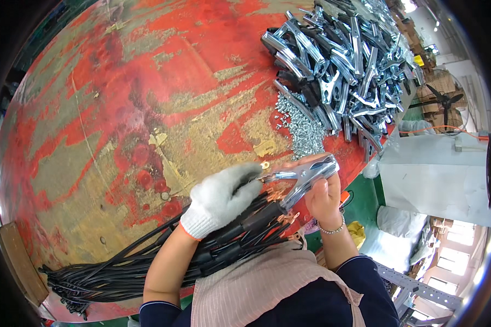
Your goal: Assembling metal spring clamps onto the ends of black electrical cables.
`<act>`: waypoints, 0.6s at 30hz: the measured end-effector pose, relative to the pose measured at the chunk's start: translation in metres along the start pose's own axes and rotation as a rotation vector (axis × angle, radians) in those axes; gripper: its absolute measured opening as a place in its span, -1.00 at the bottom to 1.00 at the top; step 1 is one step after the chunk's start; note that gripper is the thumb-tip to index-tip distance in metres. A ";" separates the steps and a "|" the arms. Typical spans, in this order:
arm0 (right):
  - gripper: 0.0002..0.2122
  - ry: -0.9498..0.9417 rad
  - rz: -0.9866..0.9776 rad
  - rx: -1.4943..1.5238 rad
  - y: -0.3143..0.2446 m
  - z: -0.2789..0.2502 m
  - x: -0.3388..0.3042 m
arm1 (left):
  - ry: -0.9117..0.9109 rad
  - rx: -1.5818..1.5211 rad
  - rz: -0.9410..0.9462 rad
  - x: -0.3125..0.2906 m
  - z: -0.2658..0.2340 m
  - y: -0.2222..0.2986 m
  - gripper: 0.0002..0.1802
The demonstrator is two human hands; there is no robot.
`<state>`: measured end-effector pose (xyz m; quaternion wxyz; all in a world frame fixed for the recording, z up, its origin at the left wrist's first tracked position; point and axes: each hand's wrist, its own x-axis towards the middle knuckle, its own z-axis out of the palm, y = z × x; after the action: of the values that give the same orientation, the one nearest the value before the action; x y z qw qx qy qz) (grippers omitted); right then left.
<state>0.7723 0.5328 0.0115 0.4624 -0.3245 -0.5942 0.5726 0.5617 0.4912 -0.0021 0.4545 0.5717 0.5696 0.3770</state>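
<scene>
My right hand (324, 193) is bare, with a beaded bracelet at the wrist. It grips a shiny metal spring clamp (313, 173), whose jaw end points up and right. One arm of the clamp leads down toward a black sleeve; whether they join, I cannot tell. My left hand (221, 196) wears a white knitted glove. Its fingers are closed beside the clamp's other arm, and a copper ring lug (265, 164) shows at their tips. Beneath both hands lies a bundle of black cables (120, 275) with bare copper lugs (292, 218) at the right end.
Metal clamps (338, 65), some with black grips, are heaped at the far right of the worn red table (185, 65). Small silvery fasteners (305, 133) lie piled before them. A wooden block (22, 261) sits at the left edge. Beyond the right edge stands a fan (444, 102).
</scene>
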 end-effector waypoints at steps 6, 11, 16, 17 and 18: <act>-0.63 -0.039 0.148 -0.342 0.011 -0.021 0.042 | -0.152 -0.092 -0.204 0.008 -0.009 -0.003 -0.67; -0.86 -0.070 -0.239 -1.260 0.055 -0.050 0.077 | 0.043 -0.595 -0.340 0.010 -0.005 -0.015 -0.66; -0.89 -0.113 -0.274 -1.352 0.075 -0.060 0.079 | 0.037 -0.551 -0.322 0.009 -0.005 -0.027 -0.66; -0.89 -0.119 -0.266 -1.361 0.077 -0.062 0.079 | 0.040 -0.555 -0.333 0.008 -0.004 -0.025 -0.67; -0.87 -0.126 -0.256 -1.361 0.076 -0.060 0.081 | 0.040 -0.529 -0.314 0.007 -0.004 -0.026 -0.68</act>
<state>0.7873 0.6398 -0.0534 0.1845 -0.4359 -0.8803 0.0312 0.5503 0.4968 -0.0264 0.6289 0.3309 0.5421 0.4485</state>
